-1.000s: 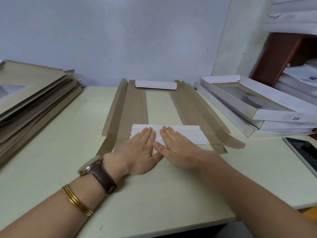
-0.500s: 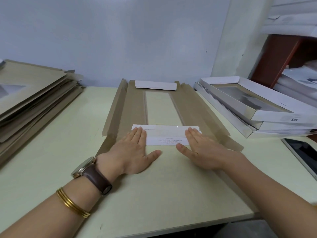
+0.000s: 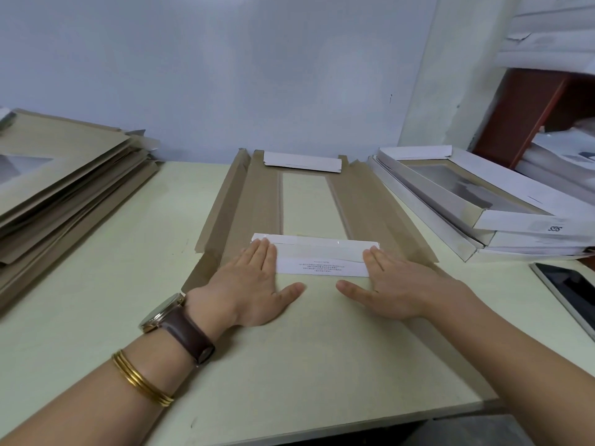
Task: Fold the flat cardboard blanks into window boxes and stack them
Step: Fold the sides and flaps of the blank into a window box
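Note:
A flat brown cardboard blank (image 3: 363, 201) with a rectangular window lies on the pale table, its long side flaps partly raised. Its near white flap (image 3: 318, 257) is folded over onto the blank. My left hand (image 3: 251, 284) lies flat with straight fingers pressing the flap's left end. My right hand (image 3: 396, 284) lies flat on the flap's right end in the same way. A second white flap (image 3: 302, 163) is folded over at the far end. Folded white window boxes (image 3: 476, 201) are stacked at the right.
A tall pile of flat brown blanks (image 3: 64, 188) fills the left side of the table (image 3: 96, 300). A dark tablet (image 3: 570, 291) lies at the right edge. The wall stands close behind the blank. Shelves with white boxes rise at the far right.
Both hands have slid apart along the white flap, from touching at its middle to its two ends, left hand leftward and right hand rightward. The printed text on the flap now shows.

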Available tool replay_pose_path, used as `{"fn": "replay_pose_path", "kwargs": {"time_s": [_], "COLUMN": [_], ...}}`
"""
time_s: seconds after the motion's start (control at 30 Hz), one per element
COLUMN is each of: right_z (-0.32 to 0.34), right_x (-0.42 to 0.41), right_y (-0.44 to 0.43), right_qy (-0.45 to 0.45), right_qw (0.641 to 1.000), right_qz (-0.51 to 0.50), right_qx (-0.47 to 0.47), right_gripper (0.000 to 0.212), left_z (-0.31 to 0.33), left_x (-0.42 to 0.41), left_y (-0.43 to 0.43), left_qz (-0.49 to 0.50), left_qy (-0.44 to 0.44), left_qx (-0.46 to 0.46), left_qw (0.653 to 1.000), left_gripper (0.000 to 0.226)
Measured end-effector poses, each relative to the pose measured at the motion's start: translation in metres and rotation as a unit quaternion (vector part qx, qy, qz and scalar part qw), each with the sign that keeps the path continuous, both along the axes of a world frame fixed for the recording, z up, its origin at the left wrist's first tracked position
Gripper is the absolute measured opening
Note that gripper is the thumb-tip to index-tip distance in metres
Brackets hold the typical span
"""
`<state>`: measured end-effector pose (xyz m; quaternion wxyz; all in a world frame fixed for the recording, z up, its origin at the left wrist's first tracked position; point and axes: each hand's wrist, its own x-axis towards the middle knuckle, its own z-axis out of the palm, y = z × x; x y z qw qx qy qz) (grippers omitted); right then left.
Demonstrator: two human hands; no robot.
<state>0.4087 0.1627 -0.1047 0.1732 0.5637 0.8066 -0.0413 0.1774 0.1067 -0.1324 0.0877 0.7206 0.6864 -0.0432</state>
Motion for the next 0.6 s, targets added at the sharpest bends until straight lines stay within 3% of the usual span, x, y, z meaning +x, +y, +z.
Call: {"fn": "replay_pose_path", "kwargs": {"time_s": [0.3, 0.6], "right_z": [-0.010, -0.021], "right_x": [0.004, 0.005], "right_y": [-0.008, -0.017], "right_qy": [0.009, 0.088], "right_qw": [0.998, 0.993], "right_qz": [-0.050, -0.067], "right_qx": [0.023, 0.035], "right_gripper": [0.105, 0.098], "left_z": [-0.003, -0.006], "left_x": [-0.004, -0.003], "left_y": [-0.001, 0.001], "left_qz": [0.033, 0.046], "left_qy": [-0.011, -0.016], "left_qx": [0.002, 0.008], "left_qw": [0.999, 0.999], "left_gripper": [0.095, 0.093]}}
